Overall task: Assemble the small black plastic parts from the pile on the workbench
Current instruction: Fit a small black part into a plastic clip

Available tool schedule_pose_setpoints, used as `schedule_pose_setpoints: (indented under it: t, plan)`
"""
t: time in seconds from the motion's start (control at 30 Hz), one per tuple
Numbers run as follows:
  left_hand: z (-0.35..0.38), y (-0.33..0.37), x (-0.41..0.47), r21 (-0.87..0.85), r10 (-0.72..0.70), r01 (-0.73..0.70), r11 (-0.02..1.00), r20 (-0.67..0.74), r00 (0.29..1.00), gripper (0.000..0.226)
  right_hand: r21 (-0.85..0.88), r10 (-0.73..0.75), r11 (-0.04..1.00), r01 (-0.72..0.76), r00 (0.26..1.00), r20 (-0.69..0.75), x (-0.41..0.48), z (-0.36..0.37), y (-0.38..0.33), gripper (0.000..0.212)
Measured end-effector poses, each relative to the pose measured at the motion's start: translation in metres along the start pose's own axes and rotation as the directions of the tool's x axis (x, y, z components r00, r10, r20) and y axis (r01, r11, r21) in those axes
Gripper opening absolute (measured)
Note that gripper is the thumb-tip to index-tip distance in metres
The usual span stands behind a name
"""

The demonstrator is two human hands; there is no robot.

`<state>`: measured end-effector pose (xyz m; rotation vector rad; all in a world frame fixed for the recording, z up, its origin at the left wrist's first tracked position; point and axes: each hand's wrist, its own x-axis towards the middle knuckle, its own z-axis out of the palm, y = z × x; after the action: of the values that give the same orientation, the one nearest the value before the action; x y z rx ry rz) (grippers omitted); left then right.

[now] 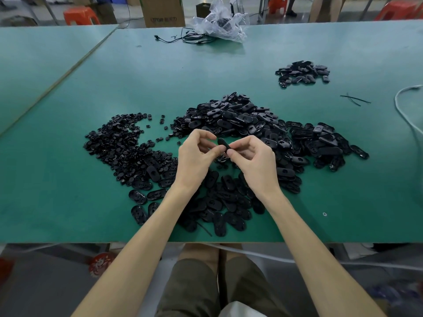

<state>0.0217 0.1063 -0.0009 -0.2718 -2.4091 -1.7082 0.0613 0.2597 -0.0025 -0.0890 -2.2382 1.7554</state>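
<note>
On the bench point(68, 106), buttons point(119, 147) lie left, within reach. The left hand point(196, 156) pinches one shell point(223, 144) against the right hand point(254, 161), likely pressing parts together above the pile point(240, 117); a heap point(302, 73), probably finished, sits far right.

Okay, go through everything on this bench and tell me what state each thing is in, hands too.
Left hand: pinching the oval part.
Right hand: pinching the same part's other end.
Oval part: held in the air between both hands.
Oval pile: loose, spread across the middle.
Round pieces: loose heap on the left.
Small pile: set apart, far right.
Plastic bag: crumpled, at the far edge of the bench.
</note>
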Motion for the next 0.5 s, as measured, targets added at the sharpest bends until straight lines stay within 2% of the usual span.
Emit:
schedule_pose_setpoints:
  t: [0.07,0.23,0.5]
  plan:
    - [-0.0009,0.0007,0.0002,0.005,-0.001,0.001,1.0,0.0,1.0,0.029,0.007,-0.01,1.0,0.01,1.0,0.0,-0.0004,-0.0001,-0.0004,0.013]
    - [-0.0005,0.0038,-0.0011,-0.019,0.027,-0.025,0.999,0.102,0.994,0.013,0.031,-0.029,0.999,0.029,1.0,-0.002,-0.0004,0.0001,-0.0013,0.023]
    - [0.0035,0.005,-0.0026,0.031,0.139,-0.143,0.989,0.091,0.986,0.012,0.006,-0.058,0.998,0.058,0.998,-0.036,-0.001,0.0012,0.0,0.018]
